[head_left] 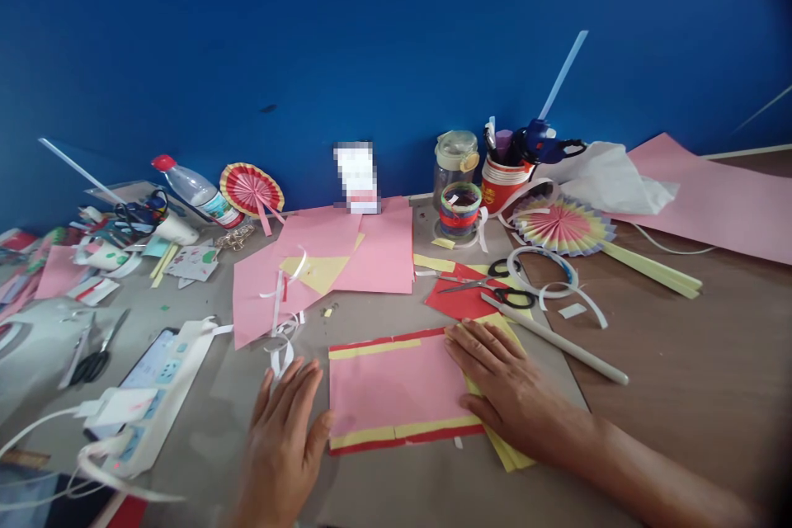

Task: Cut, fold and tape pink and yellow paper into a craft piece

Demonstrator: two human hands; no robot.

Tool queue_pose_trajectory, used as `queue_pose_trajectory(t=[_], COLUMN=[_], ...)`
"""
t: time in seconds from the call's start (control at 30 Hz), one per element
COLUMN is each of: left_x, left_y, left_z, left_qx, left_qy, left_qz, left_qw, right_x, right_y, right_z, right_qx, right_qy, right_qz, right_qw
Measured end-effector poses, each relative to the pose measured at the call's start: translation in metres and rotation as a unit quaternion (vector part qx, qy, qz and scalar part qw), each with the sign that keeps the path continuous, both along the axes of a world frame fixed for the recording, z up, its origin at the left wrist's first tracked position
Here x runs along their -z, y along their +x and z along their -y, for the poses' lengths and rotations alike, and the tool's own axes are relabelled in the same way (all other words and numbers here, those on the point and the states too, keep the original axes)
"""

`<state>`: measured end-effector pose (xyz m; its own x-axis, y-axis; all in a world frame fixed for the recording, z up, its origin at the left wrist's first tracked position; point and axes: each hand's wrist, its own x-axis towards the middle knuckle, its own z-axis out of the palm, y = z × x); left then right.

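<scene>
A pink paper sheet (pixel 396 384) with red and yellow strips along its long edges lies flat on the table before me. My right hand (pixel 501 379) rests on its right end with fingers stretched out, partly over yellow paper (pixel 508 450) that sticks out from beneath. Beside the sheet's left edge is my left hand (pixel 288 421), fingers extended, its thumb near the paper's edge. Whether that thumb touches the sheet I cannot tell. Behind my right hand lie red paper (pixel 450 301) and scissors (pixel 511 295) with black handles.
A white power strip (pixel 176 392) with cables sits at left, near more scissors (pixel 99 359). Further back are pink sheets (pixel 377 256), a bottle (pixel 201 190), a red paper cup (pixel 500 186) and a folded paper fan (pixel 560 224). A pale stick (pixel 569 345) and tape roll (pixel 544 271) lie right.
</scene>
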<state>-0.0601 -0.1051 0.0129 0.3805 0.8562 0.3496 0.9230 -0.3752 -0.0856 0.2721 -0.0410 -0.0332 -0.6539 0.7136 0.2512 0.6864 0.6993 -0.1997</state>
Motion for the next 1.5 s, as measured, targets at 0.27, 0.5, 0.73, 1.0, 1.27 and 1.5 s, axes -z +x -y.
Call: queue_pose_trajectory(t=[0.27, 0.5, 0.73, 1.0, 1.27, 1.5], left_x=[-0.003, 0.012, 0.018, 0.021, 0.026, 0.026], left_y=[0.074, 0.098, 0.088, 0.078, 0.077, 0.077], left_z=[-0.02, -0.033, -0.038, -0.042, -0.041, -0.042], left_qx=[0.198, 0.233, 0.234, 0.245, 0.253, 0.253], left_qy=[-0.096, -0.121, -0.121, -0.114, -0.116, -0.119], left_qz=[0.02, -0.056, -0.053, -0.047, -0.041, -0.037], left_qw=[0.975, 0.963, 0.963, 0.962, 0.96, 0.959], right_x=[-0.01, -0.016, -0.021, -0.033, -0.017, -0.025], right_y=[-0.004, 0.001, 0.01, 0.037, 0.02, 0.025], right_z=[0.001, -0.003, -0.006, -0.003, 0.006, 0.003], right_qx=[0.006, 0.002, -0.004, 0.148, 0.222, 0.229], right_qy=[-0.039, -0.043, -0.033, -0.083, -0.104, -0.101], right_qz=[-0.025, -0.017, -0.049, -0.035, -0.068, -0.09], right_qw=[0.999, 0.999, 0.998, 0.985, 0.967, 0.964])
